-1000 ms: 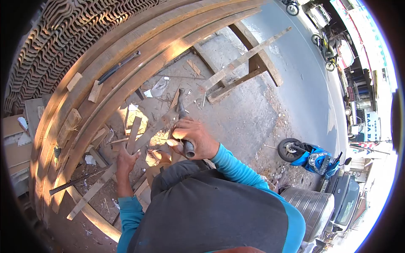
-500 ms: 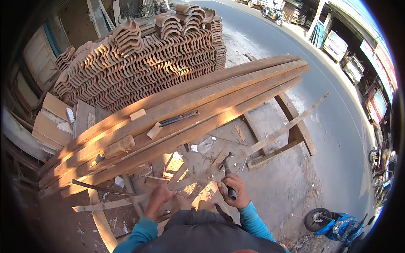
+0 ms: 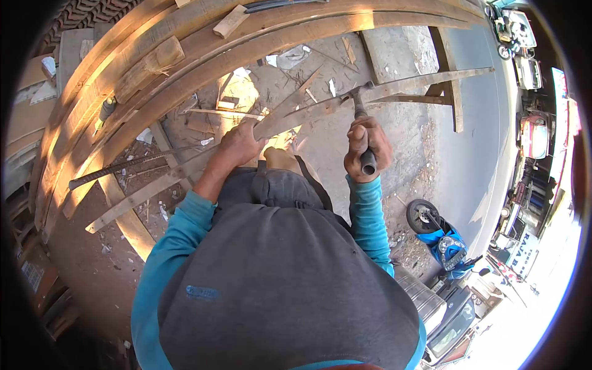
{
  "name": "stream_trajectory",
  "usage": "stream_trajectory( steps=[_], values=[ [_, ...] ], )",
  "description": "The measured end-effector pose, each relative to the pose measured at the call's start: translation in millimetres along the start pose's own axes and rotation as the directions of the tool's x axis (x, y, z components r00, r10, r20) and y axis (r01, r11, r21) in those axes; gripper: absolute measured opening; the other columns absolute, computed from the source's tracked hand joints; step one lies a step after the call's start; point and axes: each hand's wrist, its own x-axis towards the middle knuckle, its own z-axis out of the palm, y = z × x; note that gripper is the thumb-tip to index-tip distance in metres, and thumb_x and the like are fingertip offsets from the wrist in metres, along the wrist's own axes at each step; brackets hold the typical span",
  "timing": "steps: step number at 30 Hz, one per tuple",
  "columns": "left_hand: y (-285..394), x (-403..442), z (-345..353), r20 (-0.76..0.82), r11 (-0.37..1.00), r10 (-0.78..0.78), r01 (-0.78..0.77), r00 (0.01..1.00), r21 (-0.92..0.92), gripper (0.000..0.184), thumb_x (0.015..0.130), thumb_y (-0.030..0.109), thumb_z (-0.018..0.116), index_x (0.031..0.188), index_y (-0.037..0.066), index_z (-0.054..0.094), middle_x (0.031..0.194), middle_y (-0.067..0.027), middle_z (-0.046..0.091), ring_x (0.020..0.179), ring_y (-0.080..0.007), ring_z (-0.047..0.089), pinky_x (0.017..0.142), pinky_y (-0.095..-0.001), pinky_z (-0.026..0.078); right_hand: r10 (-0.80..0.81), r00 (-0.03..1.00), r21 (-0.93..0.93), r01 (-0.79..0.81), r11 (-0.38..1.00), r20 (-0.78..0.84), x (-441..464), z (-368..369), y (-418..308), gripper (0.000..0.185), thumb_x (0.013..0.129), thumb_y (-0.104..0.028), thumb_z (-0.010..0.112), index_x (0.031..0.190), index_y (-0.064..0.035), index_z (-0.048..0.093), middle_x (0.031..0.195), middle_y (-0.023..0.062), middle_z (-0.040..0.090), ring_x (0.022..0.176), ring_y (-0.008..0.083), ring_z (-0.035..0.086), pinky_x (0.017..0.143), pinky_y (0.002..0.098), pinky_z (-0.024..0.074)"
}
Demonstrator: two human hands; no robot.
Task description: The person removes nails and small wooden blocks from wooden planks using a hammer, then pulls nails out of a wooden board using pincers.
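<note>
A long thin wooden strip (image 3: 327, 108) stretches across in front of my body from lower left to upper right. My left hand (image 3: 242, 145) is closed around it, left of the middle. In my right hand (image 3: 368, 148), the fingers wrap the dark handle of a claw hammer (image 3: 359, 106). The hammer's head lies over the strip's right part; whether it touches the wood or a nail I cannot tell. Below the hands show my legs and dark shirt front. A ribbed metal rod (image 3: 126, 165) rests near the strip's left end.
Long timber beams (image 3: 265, 48) lie beyond the hands, bearing a wood block (image 3: 148, 69) and a small dark-handled tool (image 3: 107, 108). A wooden frame (image 3: 455, 92) stands at right. Scraps litter the ground. A blue motorbike (image 3: 450, 248) is parked at lower right by the road.
The view has tilted down toward my body, so the beams sit higher in it. The hammer head has come up to the strip's right part, and the strip's right end has swung down slightly.
</note>
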Motion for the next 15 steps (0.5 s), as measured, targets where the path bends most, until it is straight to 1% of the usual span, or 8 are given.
stream_trajectory(
  steps=[2, 3, 6, 10, 11, 13, 14, 15],
  values=[
    [-3, 1, 2, 0.003, 1.0, -0.007, 0.007, 1.0, 0.013, 0.065, 0.087, 0.038, 0.075, 0.134, -0.002, 0.054, 0.125, -0.0297, 0.064, 0.117, -0.0449, 0.062, 0.1, -0.0503, 0.049, -0.086, 0.982, -0.046, 0.095, 0.994, 0.167, -3, 19, -17, 0.021, 0.093, -0.002, 0.066, 0.075, 0.0007, 0.055, 0.071, 0.0128, 0.058, 0.065, 0.03, 0.06, 0.063, 0.0379, 0.0499],
    [-5, 2, 1, 0.014, 1.0, 0.009, -0.009, 1.0, 0.014, 0.065, 0.087, 0.038, 0.074, 0.133, -0.002, 0.054, 0.123, -0.0299, 0.065, 0.116, -0.0453, 0.063, 0.099, -0.0509, 0.049, -0.099, 0.971, -0.043, 0.11, 0.993, 0.217, -9, 26, -21, 0.015, 0.088, 0.003, 0.066, 0.077, -0.0001, 0.057, 0.072, 0.0132, 0.058, 0.066, 0.0322, 0.06, 0.064, 0.0389, 0.0503],
    [-11, 5, 4, 0.018, 0.999, 0.039, -0.039, 0.999, -0.002, 0.064, 0.087, 0.039, 0.073, 0.133, -0.003, 0.054, 0.119, -0.0299, 0.067, 0.114, -0.046, 0.063, 0.098, -0.0523, 0.049, -0.105, 0.97, -0.054, 0.119, 0.991, 0.218, -16, 43, -36, 0.015, 0.084, 0.005, 0.067, 0.076, -0.0005, 0.055, 0.072, 0.0124, 0.058, 0.065, 0.0314, 0.059, 0.065, 0.0396, 0.0508],
    [-13, 3, 3, -0.02, 0.997, 0.073, -0.074, 0.997, -0.011, 0.062, 0.088, 0.041, 0.073, 0.128, -0.002, 0.056, 0.116, -0.0292, 0.068, 0.113, -0.0464, 0.064, 0.099, -0.0555, 0.048, -0.087, 0.955, -0.06, 0.108, 0.992, 0.283, -9, 43, -48, 0.015, 0.084, 0.005, 0.065, 0.075, 0.0003, 0.055, 0.071, 0.0131, 0.057, 0.065, 0.0314, 0.059, 0.065, 0.0395, 0.0506],
    [-11, 3, 0, -0.016, 0.997, 0.078, -0.078, 0.997, -0.016, 0.062, 0.088, 0.041, 0.073, 0.128, -0.002, 0.056, 0.116, -0.0292, 0.068, 0.113, -0.0464, 0.064, 0.099, -0.0555, 0.048, -0.017, 0.966, -0.043, 0.029, 0.999, 0.259, -4, 35, -48, 0.017, 0.087, 0.002, 0.063, 0.073, 0.0007, 0.054, 0.069, 0.0129, 0.056, 0.065, 0.0298, 0.059, 0.066, 0.0389, 0.0502],
    [-6, 3, -7, 0.073, 0.999, 0.04, -0.04, 0.997, 0.008, 0.06, 0.088, 0.042, 0.073, 0.125, -0.002, 0.056, 0.118, -0.0284, 0.067, 0.114, -0.0467, 0.063, 0.101, -0.0566, 0.046, 0.112, 0.978, 0.013, -0.116, 0.993, 0.175, 5, 19, -44, 0.025, 0.093, -0.006, 0.058, 0.07, 0.0008, 0.053, 0.066, 0.0118, 0.055, 0.065, 0.0262, 0.058, 0.065, 0.0378, 0.0489],
    [-7, 5, -6, 0.074, 0.999, 0.041, -0.042, 0.996, 0.003, 0.06, 0.088, 0.042, 0.073, 0.125, -0.002, 0.056, 0.118, -0.0284, 0.067, 0.114, -0.0467, 0.063, 0.101, -0.0566, 0.046, 0.174, 0.978, 0.055, -0.181, 0.982, 0.113, 10, 10, -39, 0.03, 0.096, -0.01, 0.055, 0.068, 0.0005, 0.053, 0.064, 0.011, 0.055, 0.064, 0.0241, 0.057, 0.065, 0.0372, 0.0481],
    [-9, 7, -4, 0.077, 0.999, 0.04, -0.039, 0.996, -0.01, 0.06, 0.087, 0.043, 0.073, 0.125, -0.001, 0.056, 0.119, -0.0283, 0.067, 0.116, -0.0468, 0.063, 0.102, -0.0572, 0.045, 0.215, 0.973, 0.144, -0.226, 0.964, 0.084, 14, -1, -34, 0.033, 0.099, -0.012, 0.054, 0.069, 0.0012, 0.054, 0.067, 0.0102, 0.057, 0.066, 0.0217, 0.059, 0.062, 0.0348, 0.0471]
  ],
)
